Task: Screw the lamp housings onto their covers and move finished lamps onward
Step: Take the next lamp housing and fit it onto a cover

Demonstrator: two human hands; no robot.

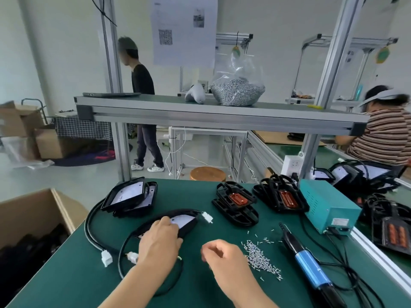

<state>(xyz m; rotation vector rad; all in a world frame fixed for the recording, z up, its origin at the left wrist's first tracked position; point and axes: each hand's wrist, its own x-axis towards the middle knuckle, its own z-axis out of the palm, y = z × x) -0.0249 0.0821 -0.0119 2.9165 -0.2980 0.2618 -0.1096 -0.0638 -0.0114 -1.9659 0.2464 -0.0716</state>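
Observation:
A black lamp housing with a white inner panel lies on the green mat in front of me. My left hand rests on it, fingers pressing its near edge. My right hand hovers beside a pile of small silver screws, fingers curled; whether it pinches a screw I cannot tell. A blue and black electric screwdriver lies to the right of the screws. Two black covers with orange inserts sit further back. Another assembled lamp stack lies at the back left.
A teal power supply box stands at the right with cables trailing. A cardboard box of black parts sits at the left of the bench. A raised shelf holds a bag of screws. Two other people are nearby.

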